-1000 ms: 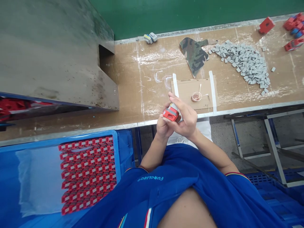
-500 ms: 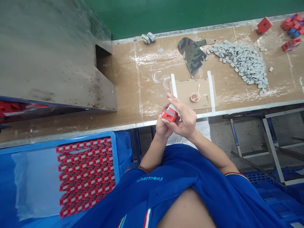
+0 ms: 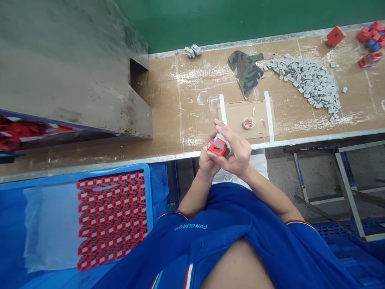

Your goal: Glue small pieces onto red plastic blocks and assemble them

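A small red and grey toy vehicle (image 3: 217, 147) is held between both hands at the front edge of the table. My left hand (image 3: 206, 163) wraps round it from the left and below, fingers closed. My right hand (image 3: 238, 151) grips its right side, thumb low and fingers reaching over the far end. The hands hide much of the toy. Just beyond, a cardboard sheet (image 3: 233, 114) is taped down with white strips. On it stands a small clear cup (image 3: 248, 123) with a cotton swab (image 3: 253, 112) leaning in it.
A pile of small grey pieces (image 3: 313, 84) lies at the right, beside a camouflage cloth (image 3: 246, 74). Red toys (image 3: 370, 59) sit at the far right; two grey-and-yellow ones (image 3: 192, 51) lie at the back. A metal cabinet (image 3: 90, 72) and a blue crate (image 3: 147, 200) with rows of red toys (image 3: 114, 216) occupy the left.
The view has shifted slightly, so the scene sits a little further right. Both hands keep the toy vehicle in nearly the same grip.
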A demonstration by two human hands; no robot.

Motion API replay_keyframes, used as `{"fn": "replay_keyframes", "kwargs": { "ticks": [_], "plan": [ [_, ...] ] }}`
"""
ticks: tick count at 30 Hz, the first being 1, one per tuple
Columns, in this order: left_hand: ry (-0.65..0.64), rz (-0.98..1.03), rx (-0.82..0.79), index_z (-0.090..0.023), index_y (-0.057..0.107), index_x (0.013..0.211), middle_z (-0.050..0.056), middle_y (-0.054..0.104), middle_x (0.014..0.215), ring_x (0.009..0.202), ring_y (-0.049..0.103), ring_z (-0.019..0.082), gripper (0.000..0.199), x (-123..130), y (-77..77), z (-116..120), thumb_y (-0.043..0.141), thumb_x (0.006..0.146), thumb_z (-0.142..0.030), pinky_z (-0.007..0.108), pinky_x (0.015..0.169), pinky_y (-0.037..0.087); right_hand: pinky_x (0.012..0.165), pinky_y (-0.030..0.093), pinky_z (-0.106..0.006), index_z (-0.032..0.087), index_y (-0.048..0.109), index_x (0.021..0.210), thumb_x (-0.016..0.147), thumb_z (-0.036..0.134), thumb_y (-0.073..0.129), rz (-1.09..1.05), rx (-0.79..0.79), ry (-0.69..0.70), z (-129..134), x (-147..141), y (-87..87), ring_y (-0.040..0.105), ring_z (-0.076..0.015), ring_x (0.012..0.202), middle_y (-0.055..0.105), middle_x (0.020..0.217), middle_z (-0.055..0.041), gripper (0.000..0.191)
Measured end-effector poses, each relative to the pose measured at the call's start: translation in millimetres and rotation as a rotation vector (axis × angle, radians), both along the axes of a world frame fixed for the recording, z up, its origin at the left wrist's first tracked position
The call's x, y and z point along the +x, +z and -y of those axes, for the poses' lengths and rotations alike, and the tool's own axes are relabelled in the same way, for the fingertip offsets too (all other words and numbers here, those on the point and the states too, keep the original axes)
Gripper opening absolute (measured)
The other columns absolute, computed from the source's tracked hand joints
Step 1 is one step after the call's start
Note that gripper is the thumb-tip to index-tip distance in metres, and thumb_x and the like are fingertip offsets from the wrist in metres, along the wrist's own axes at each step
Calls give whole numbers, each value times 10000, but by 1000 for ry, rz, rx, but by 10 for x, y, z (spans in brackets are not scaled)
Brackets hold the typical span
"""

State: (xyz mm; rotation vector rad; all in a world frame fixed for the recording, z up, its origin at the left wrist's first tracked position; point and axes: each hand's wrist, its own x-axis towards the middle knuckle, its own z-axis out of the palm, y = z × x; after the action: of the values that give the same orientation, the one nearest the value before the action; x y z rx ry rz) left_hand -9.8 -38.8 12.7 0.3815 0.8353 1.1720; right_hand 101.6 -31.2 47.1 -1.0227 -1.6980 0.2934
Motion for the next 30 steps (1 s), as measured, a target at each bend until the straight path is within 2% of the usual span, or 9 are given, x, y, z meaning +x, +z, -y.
{"fn": "replay_keyframes", "kwargs": {
  "ticks": [5, 8, 12, 16, 19, 23, 25, 27, 30],
  "plan": [
    [-3, 12, 108, -282, 774, 1112, 9, 731, 908, 782, 688, 162, 628, 13, 89, 56, 916, 629, -657, 297, 773, 584, 1048, 635, -454, 206, 538, 1473, 993, 432, 643, -62, 102, 8, 39, -54, 42, 695, -281, 1304, 704, 1408, -152, 542],
    [-19, 31, 195, -308, 773, 1136, -9, 725, 894, 765, 682, 140, 626, -50, 124, 103, 930, 627, -638, 282, 771, 577, 1054, 632, -464, 202, 537, 1479, 986, 406, 669, -65, 98, 103, 97, -4, 161, 684, -293, 1319, 692, 1424, -159, 549],
    [-197, -53, 323, -289, 768, 1160, 23, 752, 1006, 864, 709, 179, 685, -289, 170, 151, 980, 576, -578, 323, 831, 582, 1037, 633, -441, 202, 573, 1432, 987, 395, 680, 167, -14, 290, 220, 197, 441, 698, -285, 1297, 706, 1407, -147, 497],
    [-350, -138, 439, -178, 765, 1161, 58, 738, 899, 749, 666, 154, 804, -465, 253, 223, 882, 609, -752, 284, 755, 556, 957, 646, -481, 147, 624, 1334, 990, 355, 684, 504, -189, 369, 345, 319, 740, 724, -338, 1228, 716, 1373, -178, 406],
    [-333, -125, 383, -167, 732, 1177, 41, 707, 815, 669, 636, 137, 835, -436, 311, 319, 854, 625, -781, 264, 680, 522, 933, 646, -495, 134, 563, 1424, 995, 407, 680, 581, -300, 392, 430, 337, 919, 732, -349, 1193, 701, 1377, -183, 522],
    [-334, -26, 313, -184, 724, 1112, 62, 709, 795, 599, 619, 154, 832, -346, 366, 380, 819, 605, -837, 288, 588, 481, 972, 642, -426, 224, 419, 1581, 980, 558, 671, 422, -275, 444, 460, 531, 1086, 711, -291, 1248, 664, 1453, -129, 732],
    [-345, -14, 320, -171, 726, 1104, 79, 714, 795, 576, 604, 154, 867, -354, 404, 262, 814, 582, -857, 295, 560, 461, 990, 634, -400, 255, 487, 1541, 981, 536, 685, 283, -278, 398, 386, 755, 1058, 732, -258, 1208, 692, 1424, -103, 657],
    [-333, -49, 335, -157, 725, 1110, 83, 721, 815, 596, 618, 157, 861, -402, 464, -45, 834, 587, -832, 294, 570, 467, 963, 636, -389, 246, 600, 1435, 997, 468, 679, 116, -328, 247, 244, 1030, 887, 770, -230, 1094, 749, 1326, -99, 497],
    [-320, -265, 374, -142, 731, 1082, 81, 745, 870, 643, 645, 146, 708, -453, 603, -925, 898, 654, -680, 273, 608, 482, 820, 648, -370, 185, 713, 1222, 987, 513, 652, -113, -434, -130, -36, 1434, 390, 793, -216, 885, 816, 1063, -112, 407]
  ]
}}
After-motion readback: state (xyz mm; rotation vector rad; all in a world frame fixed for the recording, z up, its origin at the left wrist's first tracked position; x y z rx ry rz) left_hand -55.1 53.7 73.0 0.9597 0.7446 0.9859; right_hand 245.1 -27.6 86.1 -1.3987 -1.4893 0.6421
